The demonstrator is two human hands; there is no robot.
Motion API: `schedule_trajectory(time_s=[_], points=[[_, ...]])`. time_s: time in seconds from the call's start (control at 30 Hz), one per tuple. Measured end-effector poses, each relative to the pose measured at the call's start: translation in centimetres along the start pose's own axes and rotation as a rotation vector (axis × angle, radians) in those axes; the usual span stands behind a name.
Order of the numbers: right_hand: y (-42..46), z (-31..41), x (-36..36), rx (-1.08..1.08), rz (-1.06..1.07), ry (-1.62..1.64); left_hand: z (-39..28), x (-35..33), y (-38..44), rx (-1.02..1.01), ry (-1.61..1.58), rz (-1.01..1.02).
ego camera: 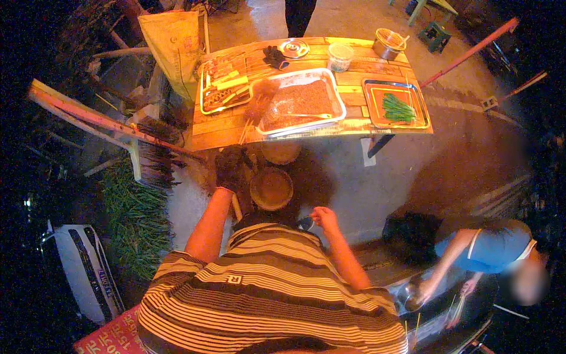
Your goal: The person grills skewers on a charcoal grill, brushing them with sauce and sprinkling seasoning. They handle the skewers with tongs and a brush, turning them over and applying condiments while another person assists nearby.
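Note:
My left hand (pixel 230 168), in a dark glove, is below the wooden table's near edge; its fingers blend into shadow. Right of it are a round brown bowl-like vessel (pixel 271 188) and another round one (pixel 281 152). My bare right hand (pixel 325 217) has curled fingers beside a small dark object with a pale rim (pixel 306 222); its grip is unclear. On the table, a white-rimmed tray (pixel 340 110) holds reddish-brown seasoning. Blurred reddish skewered food (pixel 261 104) overlaps its left side, sticks pointing towards me. Another tray (pixel 202 95) holds skewers.
A tray with green stalks (pixel 398 107), lidded tub (pixel 340 56), metal pot (pixel 389 44) and round lid (pixel 294 48) are on the table. A co-worker in blue (pixel 491 252) bends at lower right with skewers. A red-painted beam (pixel 110 126) and green plant stalks (pixel 132 221) lie left.

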State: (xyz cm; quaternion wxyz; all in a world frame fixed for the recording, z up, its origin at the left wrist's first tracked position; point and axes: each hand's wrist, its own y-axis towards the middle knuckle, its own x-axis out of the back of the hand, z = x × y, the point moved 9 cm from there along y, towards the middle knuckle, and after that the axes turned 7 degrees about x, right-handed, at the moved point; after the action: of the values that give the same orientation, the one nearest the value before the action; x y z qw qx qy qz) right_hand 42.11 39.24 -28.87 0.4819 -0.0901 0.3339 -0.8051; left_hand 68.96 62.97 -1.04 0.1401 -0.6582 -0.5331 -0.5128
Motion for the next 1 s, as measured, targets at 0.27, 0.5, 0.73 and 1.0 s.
schedule_trajectory(time_s=[0.27, 0.5, 0.73, 1.0], points=[[-0.9, 2.3, 6.4, 0.191, -0.231, 0.016, 4.9, -2.8, 1.3, 0.231, -0.456, 0.001], [2.0, 29.9, -6.4, 1.188, -0.295, -0.774, 5.1, -2.1, 0.2, 0.077, 0.002, 0.074], [23.7, 34.9, -12.6, 0.901, -0.179, -1.861, 8.5, -1.0, 1.8, 0.251, -0.258, 0.148], [26.3, 32.0, -16.2, 0.837, -0.061, -2.208, 10.5, -0.5, 4.2, -0.045, -0.113, 0.055]])
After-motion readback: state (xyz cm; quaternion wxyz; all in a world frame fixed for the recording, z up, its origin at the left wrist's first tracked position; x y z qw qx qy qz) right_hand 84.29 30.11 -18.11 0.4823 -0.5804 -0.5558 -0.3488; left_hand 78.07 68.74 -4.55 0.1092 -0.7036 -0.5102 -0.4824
